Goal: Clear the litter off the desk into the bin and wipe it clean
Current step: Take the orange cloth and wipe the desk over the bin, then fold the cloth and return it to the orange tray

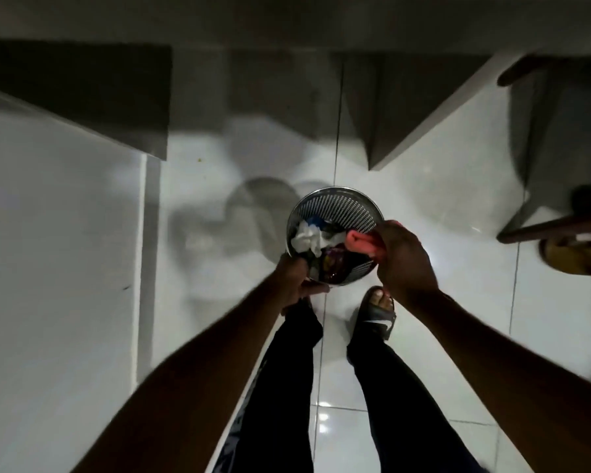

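Observation:
A round perforated metal bin [342, 206] is held above the white tiled floor, seen from straight overhead. Crumpled white paper [307, 237] and dark wrappers [331, 266] lie inside it. My left hand [296, 278] grips the bin's near rim. My right hand [403, 257] is closed on a pink-red cloth [362, 242] at the bin's right rim. The white desk [55, 233] fills the left side of the view.
My legs in dark trousers and a black slide sandal [377, 315] stand on the glossy floor below the bin. A dark wooden chair [556, 145] stands at the right. Another sandal [574, 256] lies beneath it. A grey panel [423, 114] angles in at top centre.

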The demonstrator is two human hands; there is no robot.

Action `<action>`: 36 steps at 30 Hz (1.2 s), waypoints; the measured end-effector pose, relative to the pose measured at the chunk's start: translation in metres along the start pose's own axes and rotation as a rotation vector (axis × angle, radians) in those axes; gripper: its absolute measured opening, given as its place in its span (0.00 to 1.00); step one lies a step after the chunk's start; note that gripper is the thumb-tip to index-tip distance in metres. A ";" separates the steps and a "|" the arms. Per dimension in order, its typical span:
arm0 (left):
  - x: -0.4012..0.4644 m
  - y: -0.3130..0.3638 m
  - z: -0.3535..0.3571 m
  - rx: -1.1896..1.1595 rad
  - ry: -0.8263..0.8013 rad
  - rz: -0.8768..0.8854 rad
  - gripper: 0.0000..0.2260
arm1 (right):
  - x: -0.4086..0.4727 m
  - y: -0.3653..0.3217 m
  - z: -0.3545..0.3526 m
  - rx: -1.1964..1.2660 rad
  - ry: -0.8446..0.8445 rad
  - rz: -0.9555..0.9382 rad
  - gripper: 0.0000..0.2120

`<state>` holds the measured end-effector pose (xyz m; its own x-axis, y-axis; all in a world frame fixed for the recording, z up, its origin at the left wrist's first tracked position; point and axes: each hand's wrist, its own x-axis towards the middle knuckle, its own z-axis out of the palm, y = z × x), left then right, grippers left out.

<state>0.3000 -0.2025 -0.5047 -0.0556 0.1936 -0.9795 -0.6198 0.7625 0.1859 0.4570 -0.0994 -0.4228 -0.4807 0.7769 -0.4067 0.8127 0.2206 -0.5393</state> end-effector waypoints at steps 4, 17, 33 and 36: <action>0.031 -0.017 0.014 0.018 -0.040 0.036 0.13 | 0.005 0.011 0.013 0.207 0.048 0.008 0.13; -0.074 0.067 0.060 0.384 0.092 0.032 0.22 | -0.030 -0.017 -0.011 0.060 0.066 -0.049 0.29; -0.535 0.225 0.123 1.537 -0.504 1.053 0.14 | -0.164 -0.169 -0.294 0.781 0.231 -0.037 0.68; -0.576 0.259 0.143 1.642 -0.550 1.061 0.12 | -0.146 -0.189 -0.336 1.016 0.193 -0.131 0.60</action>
<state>0.2838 -0.0281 0.1183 0.5454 0.7390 -0.3955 0.6606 -0.0886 0.7455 0.4840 -0.0561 -0.0140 -0.4113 0.8835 -0.2239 0.0554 -0.2210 -0.9737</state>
